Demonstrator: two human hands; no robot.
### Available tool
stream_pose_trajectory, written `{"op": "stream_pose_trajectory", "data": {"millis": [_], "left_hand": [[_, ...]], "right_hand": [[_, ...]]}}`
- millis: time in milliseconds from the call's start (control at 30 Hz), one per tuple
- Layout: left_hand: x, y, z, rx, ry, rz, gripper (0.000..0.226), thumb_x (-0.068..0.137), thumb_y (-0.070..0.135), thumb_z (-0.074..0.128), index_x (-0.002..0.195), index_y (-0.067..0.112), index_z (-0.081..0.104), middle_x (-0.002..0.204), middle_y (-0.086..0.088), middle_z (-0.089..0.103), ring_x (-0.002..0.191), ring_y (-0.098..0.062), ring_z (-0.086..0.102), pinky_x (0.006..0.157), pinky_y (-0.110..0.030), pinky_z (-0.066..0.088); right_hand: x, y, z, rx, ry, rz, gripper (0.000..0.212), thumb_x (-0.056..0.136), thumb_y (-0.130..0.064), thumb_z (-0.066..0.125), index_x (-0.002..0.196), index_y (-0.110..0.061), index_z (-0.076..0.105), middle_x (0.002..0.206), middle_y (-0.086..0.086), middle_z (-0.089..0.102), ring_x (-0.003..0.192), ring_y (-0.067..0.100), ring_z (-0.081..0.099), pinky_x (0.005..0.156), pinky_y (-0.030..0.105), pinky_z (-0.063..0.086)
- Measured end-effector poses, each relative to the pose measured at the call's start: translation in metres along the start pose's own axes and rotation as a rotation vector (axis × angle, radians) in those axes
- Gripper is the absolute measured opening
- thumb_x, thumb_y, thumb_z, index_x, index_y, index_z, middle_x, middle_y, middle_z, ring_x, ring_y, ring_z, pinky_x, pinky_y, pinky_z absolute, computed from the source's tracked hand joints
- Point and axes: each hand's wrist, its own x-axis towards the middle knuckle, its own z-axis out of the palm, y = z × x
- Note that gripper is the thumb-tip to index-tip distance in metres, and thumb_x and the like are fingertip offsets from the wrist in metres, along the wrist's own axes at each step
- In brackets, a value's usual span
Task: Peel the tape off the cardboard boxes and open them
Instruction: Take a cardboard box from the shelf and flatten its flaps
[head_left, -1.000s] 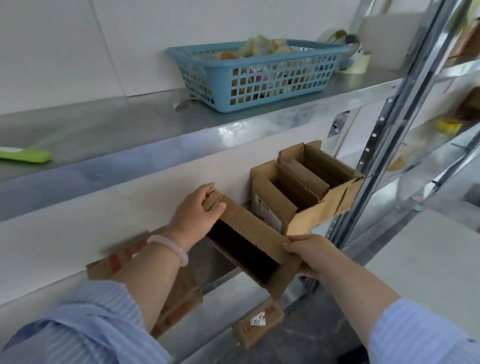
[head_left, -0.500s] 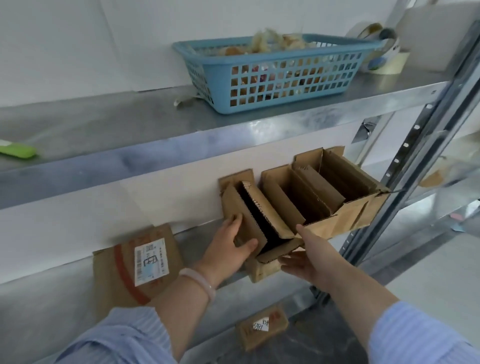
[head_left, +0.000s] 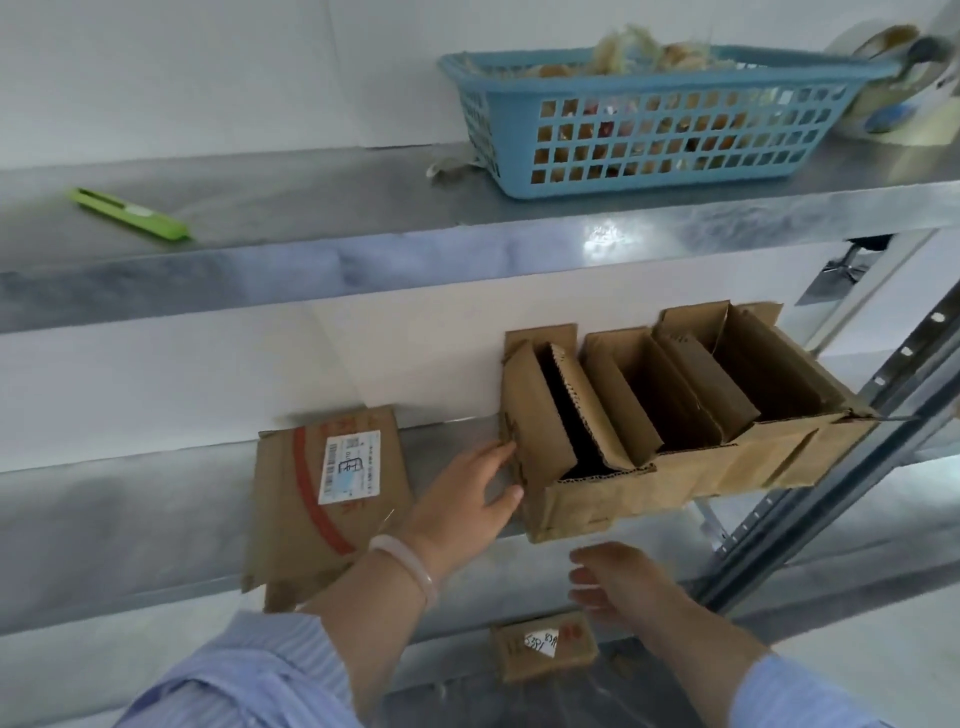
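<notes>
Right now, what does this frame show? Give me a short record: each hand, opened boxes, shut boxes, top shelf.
left hand: straight fingers against the side of the left open box
right hand: open, below that box, holding nothing
other open boxes: middle box and right box, same row
shut boxes: labelled box left of the left hand; small box lower down
top shelf: green cutter, blue basket

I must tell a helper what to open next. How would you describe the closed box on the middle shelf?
Find the middle shelf. Left of the open boxes and the left hand lies a flat box. Only it has a white label and a red stripe.
</notes>
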Motion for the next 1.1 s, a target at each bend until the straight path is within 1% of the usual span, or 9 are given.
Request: {"op": "stream_pose_trajectory", "data": {"millis": [200,300,400,533,633,700,800,967,1100], "left_hand": [[-0.05,-0.059,-0.015,0.197,0.219,-0.166,0.049,0.094,0.033,0.057,0.141,0.023,0.045,0.141,0.004,0.046,0.129,-0.017,0.044,0.111,-0.031,0.033],[-0.073,-0.088,-0.025,0.323,0.329,-0.215,0.05,0.092,0.05,0.049,0.134,0.023,0.052,0.141,0.002,0.048,0.132,-0.021,0.041,0.112,-0.04,0.035],[-0.088,-0.112,-0.033,0.414,0.327,-0.347,0.073,0.079,0.072,0.028,0.133,0.029,0.053,0.144,0.002,0.046,0.135,-0.026,0.037,0.114,-0.046,0.029],[-0.097,-0.139,-0.038,0.502,0.224,-0.335,0.076,0.074,0.072,0.04,0.142,0.038,0.04,0.153,0.001,0.035,0.14,-0.031,0.028,0.111,-0.05,0.027],[-0.098,-0.155,-0.043,0.45,0.192,-0.281,0.068,0.082,0.059,0.053,0.144,0.036,0.036,0.154,0.002,0.031,0.142,-0.033,0.025,0.111,-0.054,0.029],[-0.098,-0.163,-0.049,0.404,0.197,-0.23,0.065,0.084,0.061,0.043,0.144,0.035,0.038,0.154,0.002,0.032,0.142,-0.033,0.025,0.108,-0.056,0.036],[-0.104,-0.169,-0.061,0.31,0.235,-0.147,0.064,0.087,0.065,0.034,0.145,0.037,0.035,0.154,0.005,0.032,0.142,-0.032,0.024,0.112,-0.048,0.03],[-0.116,-0.166,-0.106,0.124,0.282,-0.042,0.059,0.088,0.071,0.029,0.14,0.045,0.034,0.149,0.018,0.034,0.141,-0.013,0.028,0.113,-0.027,0.023],[-0.123,-0.161,-0.143,-0.164,0.315,-0.019,0.038,0.091,0.048,0.053,0.128,0.049,0.045,0.133,0.026,0.049,0.122,0.009,0.047,0.1,-0.011,0.038]], "right_hand": [[-0.004,-0.013,0.059,-0.354,-0.229,-0.332,0.009,0.097,-0.023,0.055,0.095,-0.025,0.064,0.102,-0.003,0.065,0.1,0.019,0.065,0.09,0.037,0.052],[-0.009,-0.022,0.089,-0.483,-0.262,-0.505,0.027,0.101,-0.028,0.046,0.126,-0.032,0.058,0.123,-0.008,0.058,0.108,0.012,0.057,0.076,0.02,0.048],[-0.004,-0.028,0.117,-0.448,-0.239,-0.533,0.037,0.102,-0.021,0.043,0.137,-0.027,0.051,0.134,-0.004,0.051,0.107,0.011,0.051,0.072,0.018,0.04],[0.005,-0.028,0.149,-0.503,-0.249,-0.531,0.046,0.102,-0.026,0.043,0.148,-0.027,0.04,0.147,0.001,0.044,0.121,0.017,0.048,0.095,0.025,0.039],[0.001,-0.021,0.167,-0.453,-0.347,-0.603,0.041,0.102,-0.025,0.045,0.14,-0.038,0.044,0.133,-0.012,0.054,0.118,0.008,0.052,0.091,0.013,0.04],[-0.003,-0.014,0.174,-0.368,-0.374,-0.657,0.045,0.098,-0.028,0.048,0.139,-0.046,0.043,0.132,-0.019,0.055,0.121,0.003,0.052,0.103,0.022,0.042],[-0.006,-0.002,0.174,-0.343,-0.229,-0.783,0.051,0.095,-0.034,0.051,0.142,-0.049,0.038,0.139,-0.017,0.048,0.126,0.001,0.044,0.11,0.034,0.039],[-0.024,-0.012,0.181,-0.49,-0.001,-1.194,0.059,0.09,-0.036,0.059,0.144,-0.041,0.037,0.143,-0.012,0.04,0.131,-0.007,0.031,0.107,0.006,0.024],[-0.031,-0.038,0.196,-0.605,0.086,-1.508,0.071,0.085,-0.048,0.06,0.149,-0.03,0.035,0.157,-0.003,0.026,0.145,0.016,0.025,0.117,0.037,0.025]]}}
